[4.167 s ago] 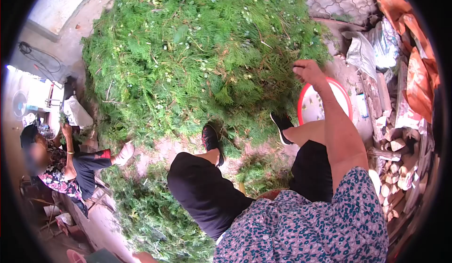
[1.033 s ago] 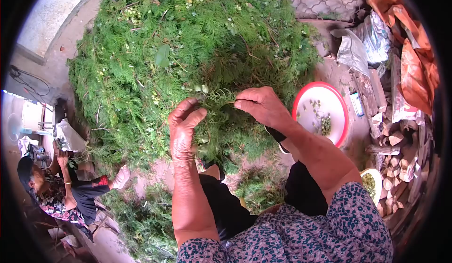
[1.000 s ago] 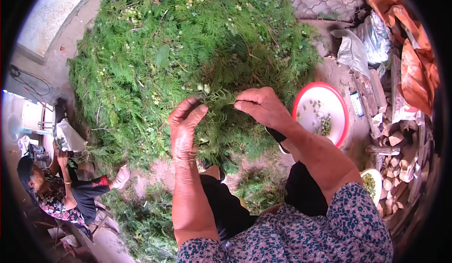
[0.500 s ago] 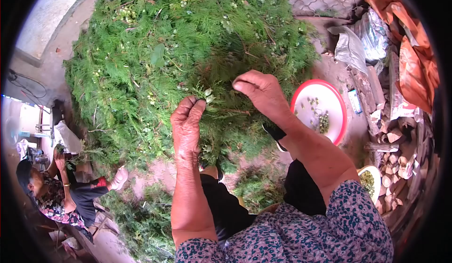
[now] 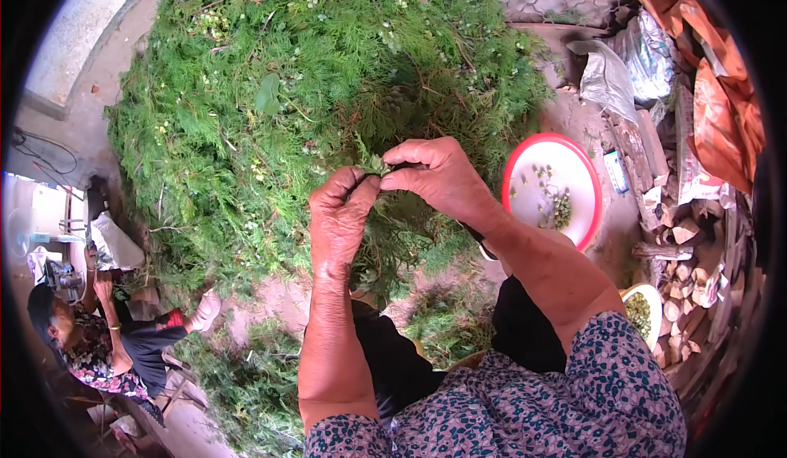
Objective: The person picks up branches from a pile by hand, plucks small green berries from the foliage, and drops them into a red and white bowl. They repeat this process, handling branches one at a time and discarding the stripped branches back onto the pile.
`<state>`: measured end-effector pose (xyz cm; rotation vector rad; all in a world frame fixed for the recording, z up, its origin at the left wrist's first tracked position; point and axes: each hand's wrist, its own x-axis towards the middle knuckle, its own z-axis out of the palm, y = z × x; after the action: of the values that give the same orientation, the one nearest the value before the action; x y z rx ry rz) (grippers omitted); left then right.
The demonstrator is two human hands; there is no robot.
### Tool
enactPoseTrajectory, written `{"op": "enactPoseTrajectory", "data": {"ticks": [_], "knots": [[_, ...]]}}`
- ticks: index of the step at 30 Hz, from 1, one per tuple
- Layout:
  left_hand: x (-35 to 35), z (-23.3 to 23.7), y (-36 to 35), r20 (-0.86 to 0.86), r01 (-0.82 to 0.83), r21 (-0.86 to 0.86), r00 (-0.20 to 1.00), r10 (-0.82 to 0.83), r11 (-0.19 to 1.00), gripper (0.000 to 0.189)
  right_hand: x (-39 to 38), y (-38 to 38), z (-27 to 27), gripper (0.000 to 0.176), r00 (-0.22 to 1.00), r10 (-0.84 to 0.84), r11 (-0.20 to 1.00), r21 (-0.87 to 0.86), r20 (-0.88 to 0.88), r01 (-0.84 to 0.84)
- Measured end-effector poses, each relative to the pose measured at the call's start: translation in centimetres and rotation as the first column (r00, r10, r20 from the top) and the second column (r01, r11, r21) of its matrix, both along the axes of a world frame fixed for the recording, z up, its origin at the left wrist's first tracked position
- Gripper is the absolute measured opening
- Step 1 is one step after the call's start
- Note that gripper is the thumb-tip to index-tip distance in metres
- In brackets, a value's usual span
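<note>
Pinching a small, feathery green sprig [image 5: 375, 164] in the bare left hand [image 5: 336, 205] above a broad green heap of leafy branches [image 5: 246, 130]; holding the bare right hand's [image 5: 447, 179] thumb and forefinger slightly apart at it.

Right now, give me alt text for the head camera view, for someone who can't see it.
The wearer's left hand and right hand pinch a small sprig above a large heap of green branches. To the right sits a red-rimmed white basin with small green pieces in it; at far left, another person is seated.
</note>
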<state>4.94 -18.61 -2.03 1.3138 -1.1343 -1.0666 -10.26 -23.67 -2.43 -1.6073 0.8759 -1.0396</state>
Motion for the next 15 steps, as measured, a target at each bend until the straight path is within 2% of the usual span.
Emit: {"op": "enactPoseTrajectory", "data": {"ticks": [1, 3, 5, 9, 11, 15], "knots": [[-0.1, 0.0, 0.0, 0.000, 0.000, 0.000, 1.000, 0.000, 1.000, 0.006, 0.0, 0.0, 0.0, 0.026, 0.999, 0.032, 0.998, 0.044, 0.033, -0.033], [-0.3, -0.1, -0.1, -0.204, 0.002, -0.006, 0.979, -0.004, 1.000, 0.002, -0.3, -0.1, 0.2, 0.026, 0.996, 0.061, 0.994, 0.087, 0.069, -0.067], [-0.4, 0.0, -0.1, -0.244, -0.003, 0.009, 0.970, 0.005, 1.000, 0.002, -0.7, -0.2, 0.7, 0.021, 0.969, 0.139, 0.902, 0.377, 0.202, -0.208], [-0.5, -0.1, -0.1, -0.281, -0.002, 0.005, 0.960, 0.003, 1.000, 0.003, -0.5, -0.1, 0.6, 0.018, 0.947, 0.133, 0.887, 0.391, 0.294, -0.246], [-0.6, -0.2, -0.2, -0.290, -0.013, 0.003, 0.957, 0.013, 1.000, 0.004, -0.3, 0.0, 0.3, 0.016, 0.903, 0.114, 0.855, 0.422, 0.413, -0.301], [-0.8, -0.2, -0.1, -0.257, -0.028, 0.016, 0.966, 0.031, 0.999, 0.008, -0.4, 0.0, 1.0, 0.017, 0.949, 0.121, 0.866, 0.436, 0.290, -0.244]]}}
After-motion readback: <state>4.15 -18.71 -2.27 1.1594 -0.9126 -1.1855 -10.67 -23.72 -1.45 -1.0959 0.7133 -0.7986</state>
